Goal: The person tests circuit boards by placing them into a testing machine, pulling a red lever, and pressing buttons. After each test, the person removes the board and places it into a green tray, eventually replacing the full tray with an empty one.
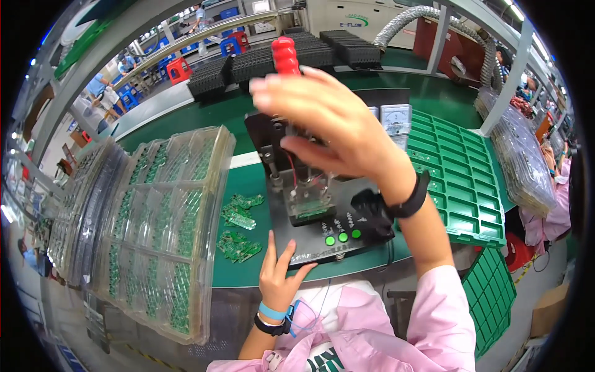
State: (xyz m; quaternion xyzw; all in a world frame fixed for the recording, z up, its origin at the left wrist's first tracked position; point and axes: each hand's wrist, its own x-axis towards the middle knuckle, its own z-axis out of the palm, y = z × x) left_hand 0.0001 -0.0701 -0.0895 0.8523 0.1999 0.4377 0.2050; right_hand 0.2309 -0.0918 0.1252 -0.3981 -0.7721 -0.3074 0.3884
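Observation:
A black bench-top press fixture (pixel 297 242) with three lit green buttons (pixel 343 237) stands before me. My right hand (pixel 334 121) is raised in front of its upright red ribbed handle (pixel 285 54), fingers stretched out and thumb apart. Whether the palm touches the handle cannot be seen. Under the fixture's see-through pressing block (pixel 307 195) the edge of a green circuit board (pixel 313 215) shows. My left hand (pixel 279 273) lies with spread fingers at the base's front left corner, holding nothing. Two small piles of green circuit boards, a far pile (pixel 240 209) and a near pile (pixel 238 247), lie left of the fixture.
On the left stand see-through plastic trays (pixel 167 204) filled with green boards. To the right is a green compartment tray (pixel 465 180), with stacked see-through trays (pixel 517 155) beyond. Small panel meters (pixel 395 118) sit behind the fixture. Black racks (pixel 248 65) line the back.

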